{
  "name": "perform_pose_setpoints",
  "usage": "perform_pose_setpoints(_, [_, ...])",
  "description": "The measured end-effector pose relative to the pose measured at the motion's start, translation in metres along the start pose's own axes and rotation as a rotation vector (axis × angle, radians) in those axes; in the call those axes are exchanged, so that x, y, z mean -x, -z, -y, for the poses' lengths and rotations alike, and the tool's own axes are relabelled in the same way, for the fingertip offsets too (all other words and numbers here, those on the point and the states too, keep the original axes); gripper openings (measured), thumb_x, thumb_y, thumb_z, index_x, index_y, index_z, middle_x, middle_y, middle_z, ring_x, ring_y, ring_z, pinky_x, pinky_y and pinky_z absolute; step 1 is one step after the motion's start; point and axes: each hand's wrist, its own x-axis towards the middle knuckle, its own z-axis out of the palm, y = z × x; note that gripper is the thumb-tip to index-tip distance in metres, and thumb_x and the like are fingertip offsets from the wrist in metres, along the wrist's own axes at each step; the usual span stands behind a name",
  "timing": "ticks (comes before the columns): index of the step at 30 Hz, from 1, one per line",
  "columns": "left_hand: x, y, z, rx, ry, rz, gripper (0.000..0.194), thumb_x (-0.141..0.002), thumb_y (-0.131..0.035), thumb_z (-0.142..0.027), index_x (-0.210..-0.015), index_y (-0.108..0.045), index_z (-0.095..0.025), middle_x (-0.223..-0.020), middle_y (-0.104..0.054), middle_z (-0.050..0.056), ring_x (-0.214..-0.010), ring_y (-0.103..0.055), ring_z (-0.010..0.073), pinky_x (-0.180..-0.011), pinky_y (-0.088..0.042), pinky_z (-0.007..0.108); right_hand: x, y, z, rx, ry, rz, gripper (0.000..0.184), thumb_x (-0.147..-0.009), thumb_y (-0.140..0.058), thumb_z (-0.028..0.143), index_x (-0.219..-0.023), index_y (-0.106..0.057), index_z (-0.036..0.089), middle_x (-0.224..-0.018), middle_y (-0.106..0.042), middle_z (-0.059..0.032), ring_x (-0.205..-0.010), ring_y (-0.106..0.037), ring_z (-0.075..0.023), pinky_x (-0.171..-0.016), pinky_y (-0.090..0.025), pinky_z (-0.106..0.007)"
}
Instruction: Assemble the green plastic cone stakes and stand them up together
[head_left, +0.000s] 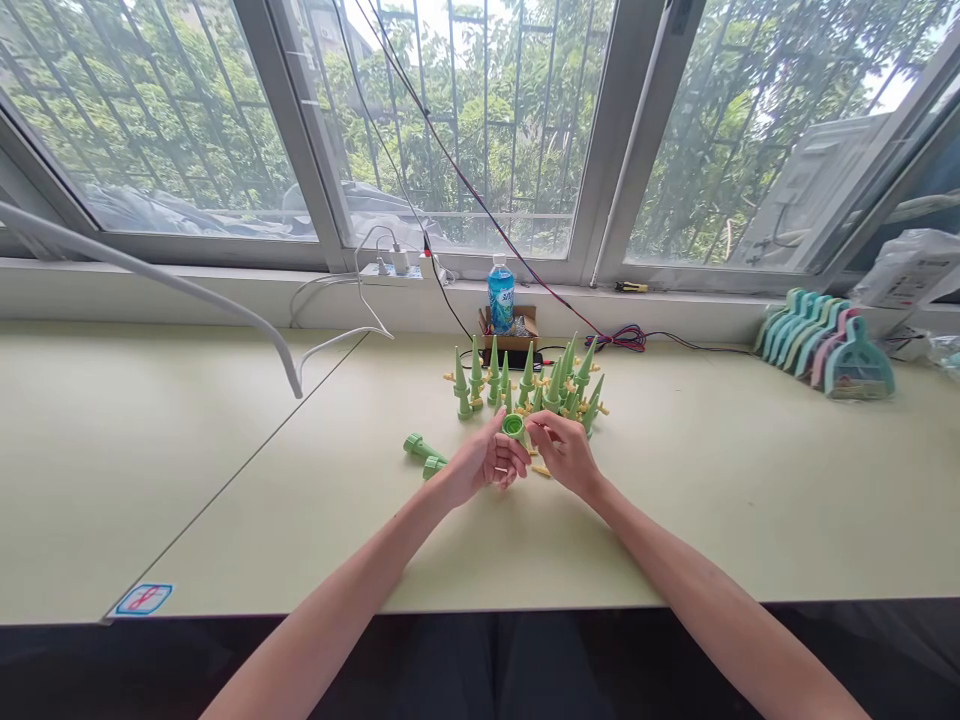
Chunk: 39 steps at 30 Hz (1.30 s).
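Observation:
My left hand (480, 464) is closed around a green plastic watering spike (514, 427), whose round open end faces up toward me. At its right side, my right hand (568, 450) has thumb and fingers pinched together; whatever sits between them is hidden or too small to name. Just behind the hands, several green spikes with yellow valves (553, 385) stand upright in a cluster. Left of my left hand, a green spike (422, 447) lies on its side, and a second one (433, 467) is partly covered by my wrist. Small yellow valves (541, 471) lie below my right hand.
A blue-labelled bottle (501, 295) stands in a small cardboard box (531, 320) behind the cluster. Coiled cables (626, 338) lie by the wall. Bagged pastel dustpan-like items (859, 360) stand at right. A white cable arm (225, 295) reaches over the table's (712, 520) left side.

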Motion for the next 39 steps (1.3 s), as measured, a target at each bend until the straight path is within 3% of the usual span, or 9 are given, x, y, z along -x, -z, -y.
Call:
perform_pose_setpoints(10, [0.002, 0.001, 0.000, 0.010, -0.045, 0.008, 0.062, -0.084, -0.045, -0.067, -0.083, -0.071, -0.011, -0.078, -0.065, 0.011, -0.054, -0.050, 0.0113, -0.048, -0.041, 0.024, -0.001, 0.001, 0.001, -0.031, -0.070, -0.002, 0.030, -0.094, -0.047, 0.044, -0.082, -0.056, 0.018, -0.069, -0.052, -0.0002, -0.052, -0.041, -0.0093, -0.051, -0.040, -0.022])
perform_pose_setpoints(15, [0.008, -0.004, -0.003, -0.118, -0.173, 0.030, 0.046, -0.083, -0.056, -0.059, -0.093, -0.062, -0.014, -0.091, -0.061, 0.010, -0.067, -0.055, 0.0124, -0.048, -0.042, 0.021, -0.002, 0.001, 0.002, -0.066, -0.090, -0.001, 0.031, -0.094, -0.047, 0.043, -0.076, -0.053, 0.019, -0.066, -0.051, 0.0001, -0.053, -0.046, -0.0103, -0.051, -0.042, -0.022])
perform_pose_setpoints(18, [0.009, -0.005, -0.003, -0.249, -0.269, 0.016, 0.040, -0.083, -0.059, -0.055, -0.090, -0.057, -0.015, -0.088, -0.058, 0.008, -0.073, -0.058, 0.0140, -0.052, -0.045, 0.021, -0.002, 0.002, 0.003, -0.061, -0.077, -0.016, 0.029, -0.094, -0.048, 0.039, -0.074, -0.051, 0.019, -0.064, -0.049, 0.0009, -0.052, -0.043, -0.0099, -0.050, -0.040, -0.022])
perform_pose_setpoints(23, [0.004, -0.003, 0.005, -0.532, -0.427, -0.085, 0.033, -0.083, -0.060, -0.049, -0.080, -0.048, -0.019, -0.075, -0.052, 0.001, -0.070, -0.056, 0.0147, -0.050, -0.046, 0.023, -0.003, 0.002, 0.005, 0.039, -0.090, -0.031, 0.031, -0.094, -0.048, 0.039, -0.071, -0.051, 0.018, -0.060, -0.045, 0.0021, -0.050, -0.035, -0.0089, -0.046, -0.030, -0.022])
perform_pose_setpoints(27, [-0.002, 0.001, 0.012, -0.782, -0.609, -0.260, 0.025, -0.086, -0.057, -0.041, -0.079, -0.050, -0.019, -0.082, -0.050, 0.002, -0.075, -0.055, 0.0145, -0.058, -0.049, 0.024, -0.004, 0.001, 0.004, 0.023, -0.126, -0.030, 0.033, -0.093, -0.048, 0.043, -0.072, -0.052, 0.018, -0.059, -0.042, 0.0027, -0.048, -0.032, -0.0090, -0.045, -0.025, -0.024])
perform_pose_setpoints(30, [-0.004, 0.003, 0.014, -0.916, -0.720, -0.329, 0.018, -0.089, -0.055, -0.036, -0.086, -0.057, -0.019, -0.092, -0.051, 0.004, -0.078, -0.054, 0.0147, -0.065, -0.052, 0.027, -0.004, 0.000, 0.003, -0.004, -0.148, -0.040, 0.034, -0.093, -0.048, 0.044, -0.071, -0.051, 0.018, -0.058, -0.041, 0.0030, -0.049, -0.032, -0.0094, -0.045, -0.025, -0.024])
perform_pose_setpoints(35, [-0.007, 0.001, 0.015, -0.942, -0.745, -0.394, 0.021, -0.089, -0.055, -0.036, -0.103, -0.062, -0.022, -0.099, -0.053, 0.007, -0.079, -0.055, 0.0154, -0.064, -0.053, 0.028, -0.003, -0.002, 0.001, -0.009, -0.165, -0.073, 0.033, -0.094, -0.048, 0.044, -0.073, -0.052, 0.018, -0.058, -0.040, 0.0035, -0.049, -0.031, -0.0097, -0.046, -0.025, -0.024])
perform_pose_setpoints(39, [-0.008, -0.003, 0.015, -0.774, -0.668, -0.455, 0.036, -0.086, -0.057, -0.046, -0.112, -0.058, -0.021, -0.100, -0.056, 0.008, -0.079, -0.059, 0.0165, -0.056, -0.052, 0.025, -0.003, -0.001, -0.002, -0.017, -0.172, -0.122, 0.033, -0.094, -0.047, 0.046, -0.076, -0.053, 0.019, -0.059, -0.039, 0.0036, -0.050, -0.033, -0.0103, -0.046, -0.028, -0.024])
